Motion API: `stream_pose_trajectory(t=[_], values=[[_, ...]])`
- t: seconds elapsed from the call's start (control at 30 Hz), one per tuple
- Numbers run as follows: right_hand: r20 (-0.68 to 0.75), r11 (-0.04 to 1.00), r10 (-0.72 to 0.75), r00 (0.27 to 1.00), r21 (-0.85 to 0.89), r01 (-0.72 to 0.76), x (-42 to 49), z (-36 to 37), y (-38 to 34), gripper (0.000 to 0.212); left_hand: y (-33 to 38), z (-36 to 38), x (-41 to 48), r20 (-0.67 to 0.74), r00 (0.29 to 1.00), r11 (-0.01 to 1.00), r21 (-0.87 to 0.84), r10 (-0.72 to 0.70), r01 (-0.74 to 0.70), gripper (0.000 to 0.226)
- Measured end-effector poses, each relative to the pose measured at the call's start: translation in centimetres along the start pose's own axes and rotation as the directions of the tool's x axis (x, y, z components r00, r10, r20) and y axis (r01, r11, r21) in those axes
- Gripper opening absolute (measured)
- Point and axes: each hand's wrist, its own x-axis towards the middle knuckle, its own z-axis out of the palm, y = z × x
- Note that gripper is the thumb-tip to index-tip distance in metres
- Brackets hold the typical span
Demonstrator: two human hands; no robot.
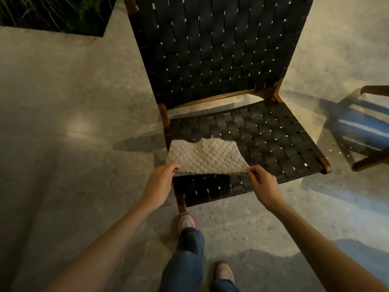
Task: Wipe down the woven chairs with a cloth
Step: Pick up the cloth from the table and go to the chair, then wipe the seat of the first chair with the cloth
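a view looking down at a person's own arms, on a pale concrete floor (pixel 63 123). at the top left sits a planter of dark grass (pixel 54 13). the left hand (pixel 159 183) pinches the near left corner of a cream, bumpy cloth (pixel 205 158) between curled fingers and thumb. the cloth is spread over the front left part of the seat of a woven chair (pixel 252 133), its near edge lifted off the black straps. the chair has a wooden frame and a tall woven back. the right hand (pixel 264 185) pinches the cloth's near right corner. below are jeans and two pale shoes (pixel 186 222). at far right, part of another chair (pixel 362 131) shows blue stripes.
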Motion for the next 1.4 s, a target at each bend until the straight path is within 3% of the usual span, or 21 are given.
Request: stream_pose_trajectory(t=[0.17,0.3,0.53,0.7,0.8,0.97,1.1,1.3,1.4], values=[[0.060,0.980,-0.071,0.996,-0.180,0.081,0.7,2.9,5.0,0.012,-3.5,4.5,-0.8,0.059,0.998,0.999,-0.040,-0.015,0.018,0.023],[0.085,0.958,-0.151,0.985,-0.231,0.167,3.5,5.0,7.7,0.013,-5.2,7.3,1.1,-0.069,0.997,0.997,-0.070,-0.040,0.035,0.023],[-0.117,0.981,-0.178,0.977,-0.099,0.166,10.8,10.1,10.0,0.009,-8.4,11.3,7.7,-0.206,0.979,0.998,-0.057,0.005,-0.017,0.016],[-0.176,0.969,-0.232,0.957,-0.132,0.210,14.3,12.9,12.1,0.013,-10.5,13.7,10.6,-0.282,0.959,0.999,-0.024,0.026,-0.034,0.017],[-0.242,0.943,-0.286,0.927,-0.243,0.228,15.3,14.3,13.4,0.018,-11.4,15.4,11.2,-0.288,0.957,0.999,0.017,0.035,-0.032,0.022],[-0.409,0.942,-0.211,0.888,-0.327,0.073,15.2,14.9,14.3,0.053,-12.0,16.7,11.3,-0.383,0.918,0.989,0.060,-0.103,0.136,0.040],[-0.343,0.887,-0.108,0.933,-0.457,-0.065,14.4,14.8,14.7,0.077,-12.1,17.4,10.1,-0.363,0.907,0.963,0.076,-0.213,0.257,0.053],[-0.220,0.840,-0.259,0.941,-0.533,0.106,13.5,14.9,14.5,0.055,-11.0,17.6,8.8,-0.421,0.886,0.957,0.120,-0.192,0.264,0.050],[-0.233,0.892,-0.319,0.919,-0.400,0.208,12.8,14.1,13.7,0.042,-10.0,17.6,8.3,-0.469,0.857,0.942,0.136,-0.212,0.308,0.042]])
